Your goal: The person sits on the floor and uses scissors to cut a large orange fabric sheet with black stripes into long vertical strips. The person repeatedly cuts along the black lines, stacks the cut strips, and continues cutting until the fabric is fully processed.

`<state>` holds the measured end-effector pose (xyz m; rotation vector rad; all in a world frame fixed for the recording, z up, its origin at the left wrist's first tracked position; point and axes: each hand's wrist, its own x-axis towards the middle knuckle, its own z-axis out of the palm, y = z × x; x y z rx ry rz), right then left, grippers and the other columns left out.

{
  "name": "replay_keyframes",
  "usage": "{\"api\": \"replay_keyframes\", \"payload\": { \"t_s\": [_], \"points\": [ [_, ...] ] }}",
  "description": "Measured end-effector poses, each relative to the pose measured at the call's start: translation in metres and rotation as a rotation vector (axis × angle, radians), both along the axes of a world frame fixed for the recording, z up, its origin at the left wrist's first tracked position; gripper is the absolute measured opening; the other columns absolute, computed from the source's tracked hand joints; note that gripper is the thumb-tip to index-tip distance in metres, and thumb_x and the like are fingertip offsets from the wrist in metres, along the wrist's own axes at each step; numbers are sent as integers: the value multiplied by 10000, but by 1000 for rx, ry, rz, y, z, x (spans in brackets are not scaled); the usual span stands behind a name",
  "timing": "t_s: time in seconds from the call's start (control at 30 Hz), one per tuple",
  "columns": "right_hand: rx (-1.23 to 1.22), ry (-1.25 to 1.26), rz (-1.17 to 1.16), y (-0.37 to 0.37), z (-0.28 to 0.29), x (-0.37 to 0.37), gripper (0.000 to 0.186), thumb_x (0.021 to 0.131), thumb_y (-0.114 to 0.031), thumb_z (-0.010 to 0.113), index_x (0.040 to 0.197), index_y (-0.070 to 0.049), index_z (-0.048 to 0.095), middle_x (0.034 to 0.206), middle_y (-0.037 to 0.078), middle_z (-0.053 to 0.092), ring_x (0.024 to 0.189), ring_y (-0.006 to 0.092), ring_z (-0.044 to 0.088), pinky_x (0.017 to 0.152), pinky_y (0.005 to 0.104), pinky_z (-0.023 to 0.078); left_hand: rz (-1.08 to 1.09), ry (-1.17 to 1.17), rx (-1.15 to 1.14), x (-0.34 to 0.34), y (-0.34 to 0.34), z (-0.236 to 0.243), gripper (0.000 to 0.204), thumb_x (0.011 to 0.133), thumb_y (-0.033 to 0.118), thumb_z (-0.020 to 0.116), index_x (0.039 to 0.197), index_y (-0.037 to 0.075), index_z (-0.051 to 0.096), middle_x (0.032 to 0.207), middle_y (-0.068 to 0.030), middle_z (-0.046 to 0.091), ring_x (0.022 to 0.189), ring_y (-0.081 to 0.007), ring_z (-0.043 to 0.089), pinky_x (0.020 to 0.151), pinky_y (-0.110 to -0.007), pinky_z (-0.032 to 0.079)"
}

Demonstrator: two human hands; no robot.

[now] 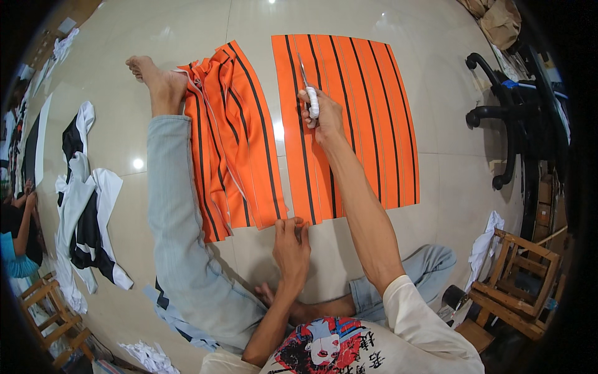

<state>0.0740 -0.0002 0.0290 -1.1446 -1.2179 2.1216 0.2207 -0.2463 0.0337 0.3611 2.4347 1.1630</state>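
My right hand (pixel 325 117) is closed on scissors (pixel 313 105) with a white-wrapped handle, their blades pointing away from me over the upper left part of a flat orange fabric panel (pixel 380 124) with dark and thin pale stripes. My left hand (pixel 291 249) has its fingers bent on the near edge of the orange fabric, at that panel's lower left corner. A rumpled bundle of the same striped fabric (pixel 249 143) lies left of the panel, beside my outstretched leg.
Black and white cloth pieces (pixel 93 230) lie at left, near a co-worker (pixel 18 237) and a wooden stool (pixel 53 318). At right are a black wheeled chair base (pixel 504 115), wooden stools (pixel 517 274), white cloth (pixel 486 240) and, farther back, a brown bag (pixel 501 25).
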Motion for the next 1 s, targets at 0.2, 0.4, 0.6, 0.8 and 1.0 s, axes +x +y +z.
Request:
{"api": "replay_keyframes", "payload": {
  "t_s": [0.2,0.4,0.6,0.8,1.0],
  "points": [
    [107,-33,85,-5,-7,-5,521,903,-221,781,1334,30,630,793,12,681,520,45,585,391,170,386,17,35,-6,0,-4,-3,137,954,113,680,1065,58,622,997,-115,563,866,-325,640,720,-450,504],
    [30,11,43,4,0,-12,510,876,-231,799,1296,20,657,807,15,693,528,49,571,409,173,377,14,48,1,1,-3,-3,157,940,109,707,1062,31,646,983,-113,560,794,-255,623,725,-397,503],
    [-1,12,-7,12,-2,-27,536,858,-136,811,1343,13,637,695,4,614,484,68,548,363,210,327,10,24,-7,0,-3,-3,153,941,114,704,1058,32,652,981,-110,559,786,-252,615,718,-398,498],
    [38,-21,14,12,-4,-29,519,862,-99,790,1344,13,637,692,13,610,497,74,559,357,212,331,13,17,-6,0,-3,2,144,946,111,692,1057,31,649,1006,-117,569,792,-274,617,724,-407,498],
    [55,-45,19,12,-2,-24,361,902,-233,748,1184,-11,702,797,13,684,542,57,568,412,188,372,17,-25,-2,5,-8,6,138,940,106,683,1056,57,628,1016,-117,569,870,-334,632,726,-460,497]
  ]
}}
